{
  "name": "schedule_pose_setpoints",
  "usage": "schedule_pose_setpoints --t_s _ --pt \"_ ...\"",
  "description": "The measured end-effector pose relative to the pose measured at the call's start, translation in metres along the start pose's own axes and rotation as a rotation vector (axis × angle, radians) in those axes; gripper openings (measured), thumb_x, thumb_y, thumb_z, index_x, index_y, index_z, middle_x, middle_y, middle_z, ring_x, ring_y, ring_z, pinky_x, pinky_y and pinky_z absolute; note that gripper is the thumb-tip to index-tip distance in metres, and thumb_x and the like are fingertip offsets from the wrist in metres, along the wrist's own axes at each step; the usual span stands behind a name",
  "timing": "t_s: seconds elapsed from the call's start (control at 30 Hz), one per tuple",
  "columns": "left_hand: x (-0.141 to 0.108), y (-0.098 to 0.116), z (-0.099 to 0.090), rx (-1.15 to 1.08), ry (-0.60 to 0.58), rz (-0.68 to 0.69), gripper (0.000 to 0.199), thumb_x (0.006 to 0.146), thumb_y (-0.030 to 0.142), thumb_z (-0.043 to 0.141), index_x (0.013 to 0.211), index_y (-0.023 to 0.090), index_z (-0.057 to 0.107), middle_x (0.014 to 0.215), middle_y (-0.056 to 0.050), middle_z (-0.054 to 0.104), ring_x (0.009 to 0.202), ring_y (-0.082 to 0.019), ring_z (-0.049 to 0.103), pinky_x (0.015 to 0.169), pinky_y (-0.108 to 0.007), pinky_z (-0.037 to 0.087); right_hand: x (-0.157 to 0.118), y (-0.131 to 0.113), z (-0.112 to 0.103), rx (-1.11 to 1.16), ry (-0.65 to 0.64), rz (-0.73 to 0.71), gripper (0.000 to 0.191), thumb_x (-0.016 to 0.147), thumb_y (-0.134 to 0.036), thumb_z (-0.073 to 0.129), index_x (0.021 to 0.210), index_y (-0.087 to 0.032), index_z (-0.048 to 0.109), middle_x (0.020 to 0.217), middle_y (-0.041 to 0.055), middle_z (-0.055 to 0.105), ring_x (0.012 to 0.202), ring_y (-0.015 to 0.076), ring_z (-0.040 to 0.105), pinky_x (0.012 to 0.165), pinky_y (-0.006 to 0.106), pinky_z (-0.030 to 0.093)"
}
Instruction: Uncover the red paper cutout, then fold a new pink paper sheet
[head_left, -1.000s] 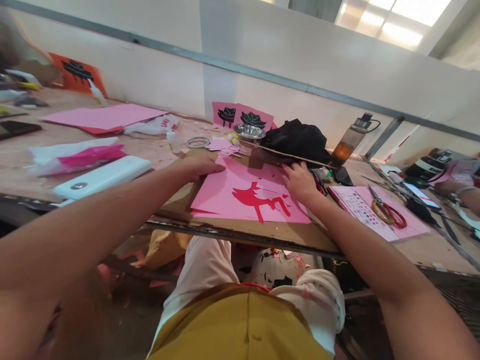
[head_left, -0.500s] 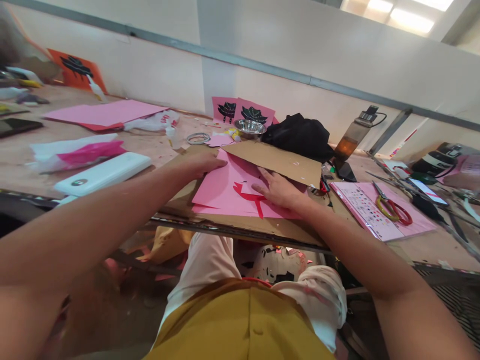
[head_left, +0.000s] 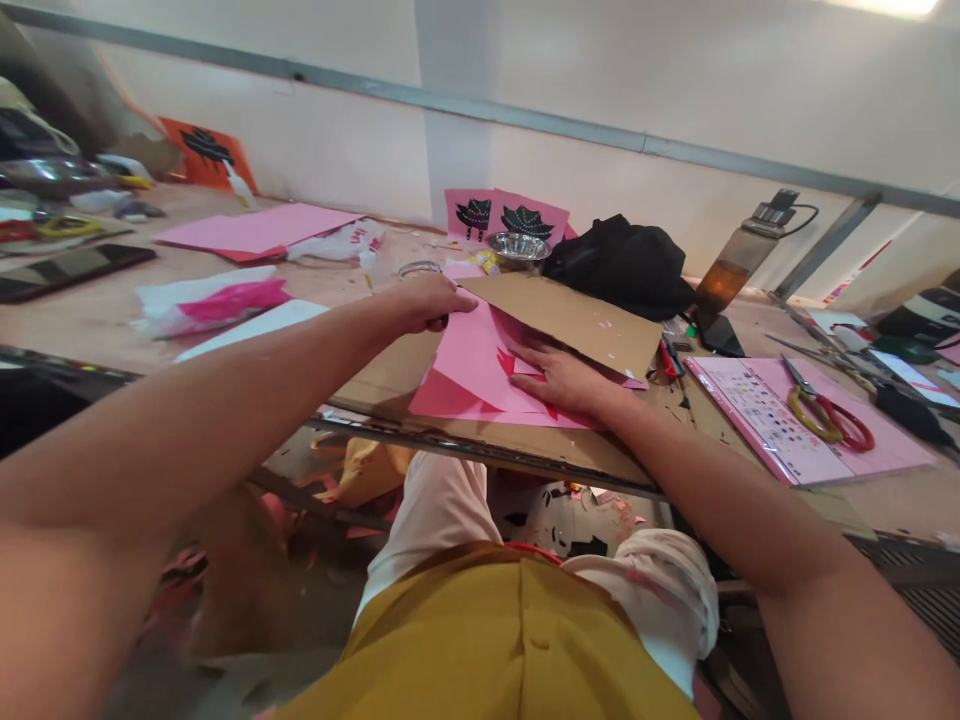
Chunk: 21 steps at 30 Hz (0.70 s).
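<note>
Head camera view: the clock is read from the middle of the pink paper [head_left: 466, 365], which lies on the table [head_left: 390, 385] directly before the person, with 12 toward the wall [head_left: 375, 165]. The left hand [head_left: 437, 302] is closed on the corner of this paper at 11 o'clock; whether it grips the brown card [head_left: 574, 325] also, I cannot tell. The right hand [head_left: 564, 380] is open, palm down with spread fingers, at 3 o'clock, and it rests over the red cut-out [head_left: 506, 365].

1 second ago, this red shape was almost fully visible; now only small pieces show around the fingers, because the right hand has come from the far edge onto it. The brown card has also come over the far part of the pink paper, around 1 o'clock. The white flat box [head_left: 255, 325] at 9 o'clock is now partly hidden by the left forearm [head_left: 300, 365].

The metal bowl [head_left: 517, 248] at 12, the black cloth bundle [head_left: 619, 262] at 1 and the scissors [head_left: 825, 415] near 3 have stayed in their places.
</note>
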<state>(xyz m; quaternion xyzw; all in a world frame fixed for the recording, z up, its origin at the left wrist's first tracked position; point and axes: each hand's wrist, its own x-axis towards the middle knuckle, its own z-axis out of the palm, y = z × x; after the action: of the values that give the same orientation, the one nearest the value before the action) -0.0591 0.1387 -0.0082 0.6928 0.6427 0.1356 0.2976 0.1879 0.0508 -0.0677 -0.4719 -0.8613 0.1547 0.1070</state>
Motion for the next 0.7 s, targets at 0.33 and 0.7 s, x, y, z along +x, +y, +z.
schedule_pose_setpoints --t_s 0.33,0.7 --pt "-0.010 0.021 -0.017 -0.325 0.066 0.005 0.028 0.086 0.031 0.075 0.071 0.020 0.054 0.059 0.003 0.048 0.052 -0.011 0.044 0.057 -0.029 0.030 -0.006 0.017 -0.004 0.012 0.032 0.054 0.075 0.100 -0.064 0.052 0.163 -0.022 0.045 0.168 0.0111 0.042 0.159 0.0362 0.032 0.131 0.055 0.022" --pt "-0.022 0.032 -0.028 -0.315 0.131 0.010 0.022 0.078 0.024 0.079 0.070 0.019 0.058 0.055 0.002 0.047 0.051 -0.013 0.046 0.055 -0.030 0.030 -0.017 0.007 -0.016 0.112 0.059 0.091 0.061 0.102 -0.047 0.056 0.158 -0.022 0.052 0.163 0.0114 0.050 0.148 0.0317 0.051 0.125 0.045 0.036"
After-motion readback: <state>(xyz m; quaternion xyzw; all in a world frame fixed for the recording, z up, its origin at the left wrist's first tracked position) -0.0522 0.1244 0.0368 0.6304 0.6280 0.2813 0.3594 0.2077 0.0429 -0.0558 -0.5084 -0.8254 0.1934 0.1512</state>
